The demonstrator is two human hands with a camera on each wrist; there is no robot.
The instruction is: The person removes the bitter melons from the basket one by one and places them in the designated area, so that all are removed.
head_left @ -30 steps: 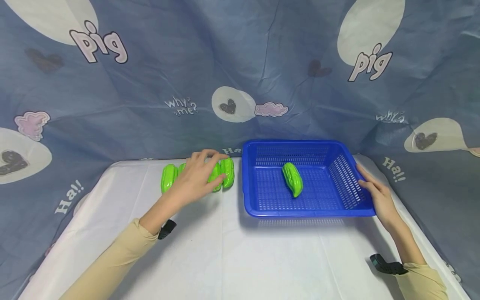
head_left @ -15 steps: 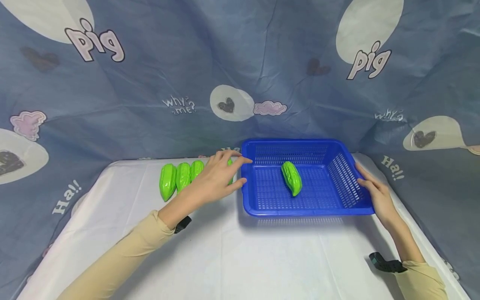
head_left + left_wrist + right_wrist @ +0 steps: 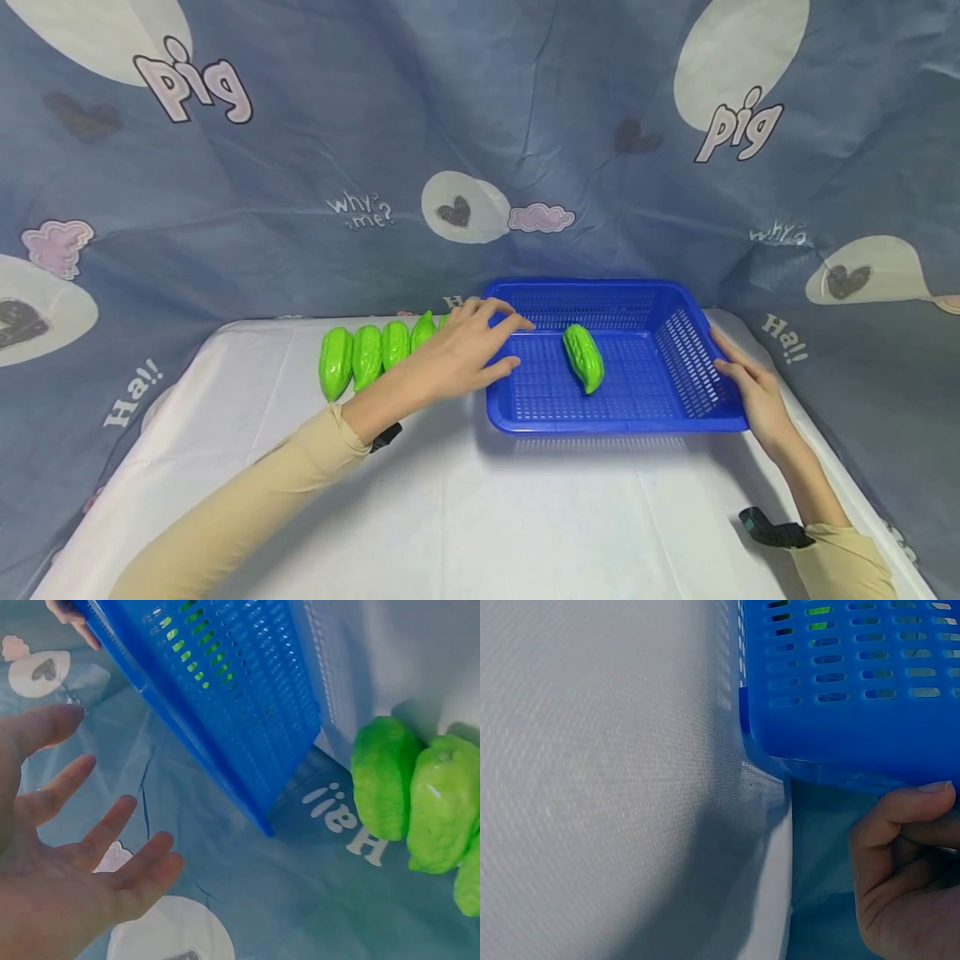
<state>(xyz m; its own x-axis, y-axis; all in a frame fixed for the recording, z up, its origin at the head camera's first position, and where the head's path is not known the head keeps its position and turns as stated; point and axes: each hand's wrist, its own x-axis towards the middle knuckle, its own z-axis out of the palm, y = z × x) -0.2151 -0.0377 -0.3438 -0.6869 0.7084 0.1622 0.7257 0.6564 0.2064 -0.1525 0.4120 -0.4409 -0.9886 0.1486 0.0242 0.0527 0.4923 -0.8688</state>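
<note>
A blue plastic basket point(image 3: 600, 427) stands on the white-covered table with one green, bumpy bitter melon point(image 3: 583, 358) lying in it. My right hand point(image 3: 763, 404) grips the basket's right rim, and in the right wrist view its thumb point(image 3: 922, 801) lies along that rim. Over the left rim hovers my left hand point(image 3: 467, 348), fingers spread and slightly bent, with nothing in it. The left wrist view shows those fingers apart beside the basket wall point(image 3: 225, 690). Left of the basket several more bitter melons point(image 3: 335, 362) lie in a row, the rightmost ones partly hidden behind my left hand.
A blue-grey printed cloth point(image 3: 360, 267) hangs right behind the basket and the row of bitter melons. The white tablecloth point(image 3: 510, 525) stretches in front of them. Each wrist wears a dark strap point(image 3: 776, 529).
My left hand has moved right, from above the row of bitter melons to the basket's left rim, uncovering more of the row. The right hand and basket have stayed put.
</note>
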